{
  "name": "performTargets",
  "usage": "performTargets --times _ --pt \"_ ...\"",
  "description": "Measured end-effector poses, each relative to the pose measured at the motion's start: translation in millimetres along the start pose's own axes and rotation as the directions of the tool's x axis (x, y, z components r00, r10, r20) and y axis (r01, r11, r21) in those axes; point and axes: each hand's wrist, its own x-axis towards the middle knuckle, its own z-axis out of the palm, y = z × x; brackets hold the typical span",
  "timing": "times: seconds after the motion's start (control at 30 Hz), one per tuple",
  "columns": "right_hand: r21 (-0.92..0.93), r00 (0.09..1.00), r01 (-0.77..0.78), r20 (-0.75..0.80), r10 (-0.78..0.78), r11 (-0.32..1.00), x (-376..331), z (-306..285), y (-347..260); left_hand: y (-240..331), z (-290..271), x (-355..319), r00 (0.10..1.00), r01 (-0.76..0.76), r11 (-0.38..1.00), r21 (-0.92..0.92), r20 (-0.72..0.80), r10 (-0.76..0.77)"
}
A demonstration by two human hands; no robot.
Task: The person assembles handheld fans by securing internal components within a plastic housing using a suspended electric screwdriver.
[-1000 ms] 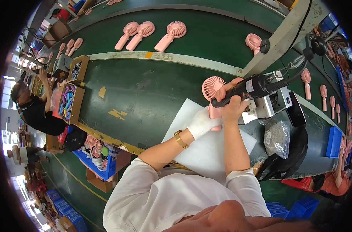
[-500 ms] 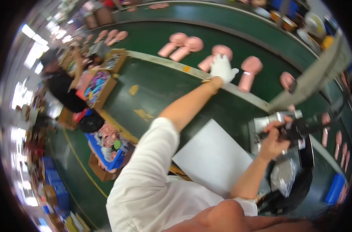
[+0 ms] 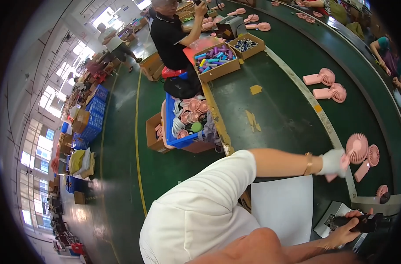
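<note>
The left hand (image 3: 333,162), in a white glove, was seen extended over the green conveyor table (image 3: 292,110), with its fingers closed round the handle of a pink handheld fan with a round grilled head (image 3: 355,149). The fan's long axis ran from lower left to upper right in the picture; the handle end lay inside the grip and the round head stood clear of the glove on its far right side, the grille facing roughly upward. A second pink fan (image 3: 368,162) lay just beside it on the belt, on a like slant. The right hand (image 3: 344,231) was closed on a black powered screwdriver with a thick barrel (image 3: 363,222), held near the lower right edge with its body lying roughly level. A white rectangular sheet (image 3: 283,207) lay flat on the table between the two arms. Two more pink fans (image 3: 325,86) lay further up the belt, heads to the right. An open brown cardboard box of coloured cylindrical parts (image 3: 216,59) stood at the table's left edge, with a smaller brown box of dark parts (image 3: 246,45) beside it; a blue plastic crate of pink round fan grilles (image 3: 187,121) stood on the floor below.
</note>
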Motion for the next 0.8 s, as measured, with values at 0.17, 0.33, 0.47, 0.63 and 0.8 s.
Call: performTargets --times 0.17,0.33,0.47,0.63,0.8 --pt "-0.120 0.967 0.108 -0.216 -0.132 0.987 -2.9 4.9 10.5 12.3 8.3 -87.7 0.966 0.244 0.883 -0.400 0.184 -0.183" --pt "0.015 0.978 0.059 -0.203 -0.055 0.998 -5.5 16.0 1.8 -14.6 45.5 -113.2 0.928 0.369 0.657 -0.657 0.305 -0.216" --pt "0.225 0.985 0.052 -0.171 -0.013 0.973 -5.1 18.6 0.0 -24.2 58.6 -121.5 0.922 0.381 0.588 -0.714 0.337 -0.190" --pt "0.287 0.989 0.047 -0.145 -0.005 0.957 -7.4 21.4 -3.0 -14.1 51.9 -126.6 0.898 0.434 0.533 -0.726 0.394 -0.194" --pt "0.331 0.991 0.026 -0.130 0.018 0.943 -7.0 23.7 -1.0 -17.6 50.6 -125.1 0.901 0.425 0.550 -0.719 0.398 -0.175"
